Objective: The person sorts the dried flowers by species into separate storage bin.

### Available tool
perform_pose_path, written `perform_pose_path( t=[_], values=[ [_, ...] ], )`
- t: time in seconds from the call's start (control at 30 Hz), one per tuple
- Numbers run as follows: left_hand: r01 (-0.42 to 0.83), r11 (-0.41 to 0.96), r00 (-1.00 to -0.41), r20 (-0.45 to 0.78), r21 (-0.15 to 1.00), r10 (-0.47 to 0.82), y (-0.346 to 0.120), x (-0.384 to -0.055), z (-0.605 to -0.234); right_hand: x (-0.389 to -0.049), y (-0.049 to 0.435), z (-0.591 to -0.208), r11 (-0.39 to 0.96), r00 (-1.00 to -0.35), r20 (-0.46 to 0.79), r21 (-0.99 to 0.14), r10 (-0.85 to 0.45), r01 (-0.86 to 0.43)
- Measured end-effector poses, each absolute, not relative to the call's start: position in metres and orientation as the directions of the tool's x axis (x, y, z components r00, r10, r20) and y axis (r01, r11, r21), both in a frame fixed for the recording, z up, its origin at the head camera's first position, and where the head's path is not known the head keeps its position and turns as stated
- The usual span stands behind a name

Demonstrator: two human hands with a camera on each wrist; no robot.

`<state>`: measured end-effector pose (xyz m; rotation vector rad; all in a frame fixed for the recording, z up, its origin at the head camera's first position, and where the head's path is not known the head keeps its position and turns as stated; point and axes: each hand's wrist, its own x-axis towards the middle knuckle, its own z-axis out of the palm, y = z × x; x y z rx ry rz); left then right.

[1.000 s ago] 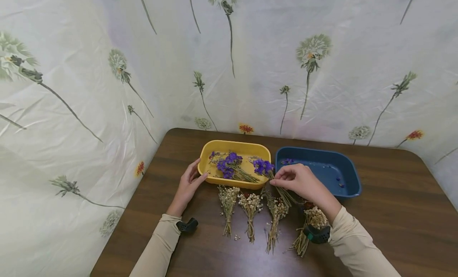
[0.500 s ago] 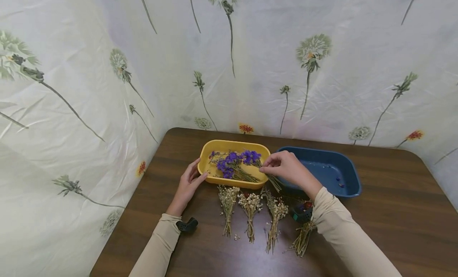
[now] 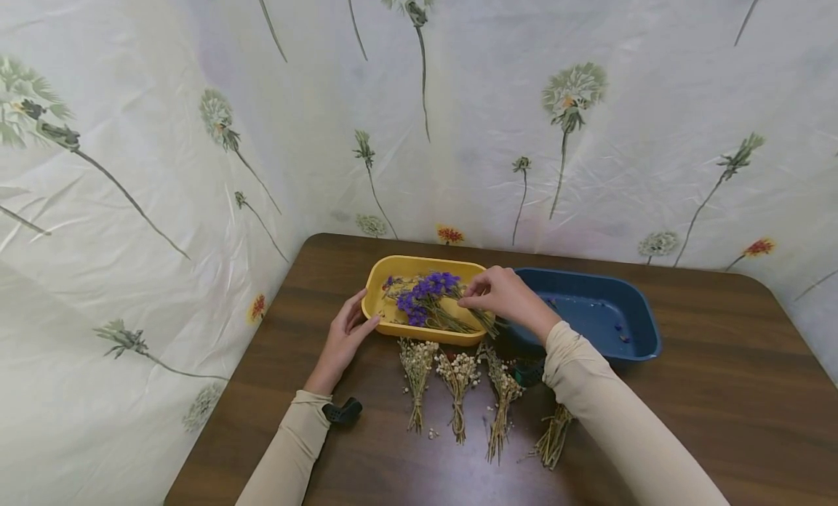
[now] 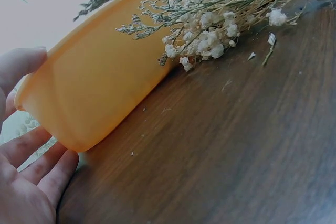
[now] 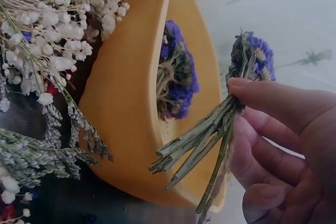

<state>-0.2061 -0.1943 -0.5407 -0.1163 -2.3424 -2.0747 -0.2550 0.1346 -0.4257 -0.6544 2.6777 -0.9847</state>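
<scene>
My right hand (image 3: 503, 296) pinches the stems of a small bunch of purple dried flowers (image 5: 207, 129) between thumb and fingers. It is over the right end of a yellow plastic tub (image 3: 425, 336), and the bunch's stem ends point toward me. Another purple bunch (image 3: 414, 306) lies inside the tub; the right wrist view shows twine around its stems. At the tub's left end, my left hand (image 3: 339, 344) holds the corner, thumb at the rim (image 4: 29, 64) and fingers against the outer wall. The right hand and forearm partly cover a blue tub (image 3: 589, 313).
Bunches of dried cream-white flowers lie in front of the tubs: one at left (image 3: 417, 379), one beside it (image 3: 460, 382), a third (image 3: 503, 397). A further bunch (image 3: 555, 437) is partly under my right forearm. Loose petals lie in the blue tub. A patterned curtain (image 3: 471, 128) hangs behind the table.
My right hand has moved left with the purple bunch, from the gap between the tubs to above the yellow tub, beside the other purple bunch. My left hand has stayed put.
</scene>
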Motion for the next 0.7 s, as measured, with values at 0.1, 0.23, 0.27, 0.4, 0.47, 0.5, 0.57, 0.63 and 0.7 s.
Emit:
perform_pose_path(
  t=[0.1,0.23,0.27,0.4,0.47,0.5,0.57,0.63,0.7],
  values=[
    [0.066,0.12,-0.997,0.06,0.991,0.05,-0.195,-0.206,-0.541,-0.26,0.13,-0.427,0.685,-0.872,-0.05,-0.642,-0.487,-0.345],
    [0.064,0.124,-0.997,0.058,0.99,0.049,-0.195,-0.207,-0.542,-0.266,0.122,-0.427,0.701,-0.868,-0.072,-0.624,-0.492,-0.346],
    [0.063,0.125,-0.997,0.057,0.99,0.049,-0.195,-0.207,-0.542,-0.267,0.12,-0.427,0.705,-0.867,-0.077,-0.62,-0.492,-0.344],
    [0.059,0.129,-0.998,0.054,0.99,0.043,-0.195,-0.207,-0.542,-0.273,0.111,-0.425,0.723,-0.873,-0.082,-0.6,-0.481,-0.342],
    [0.061,0.124,-0.998,0.056,0.99,0.042,-0.195,-0.207,-0.542,-0.275,0.107,-0.425,0.737,-0.879,-0.083,-0.584,-0.469,-0.339],
    [0.061,0.125,-0.998,0.056,0.99,0.042,-0.194,-0.207,-0.541,-0.276,0.106,-0.425,0.746,-0.883,-0.088,-0.576,-0.462,-0.333],
    [0.066,0.121,-0.997,0.061,0.99,0.043,-0.194,-0.206,-0.541,-0.277,0.103,-0.427,0.765,-0.888,-0.101,-0.558,-0.448,-0.322],
    [0.071,0.119,-0.997,0.066,0.99,0.047,-0.194,-0.206,-0.541,-0.278,0.1,-0.43,0.779,-0.891,-0.119,-0.545,-0.438,-0.31],
    [0.078,0.12,-0.996,0.073,0.99,0.051,-0.195,-0.206,-0.54,-0.279,0.097,-0.433,0.787,-0.892,-0.129,-0.536,-0.433,-0.305]
  ],
)
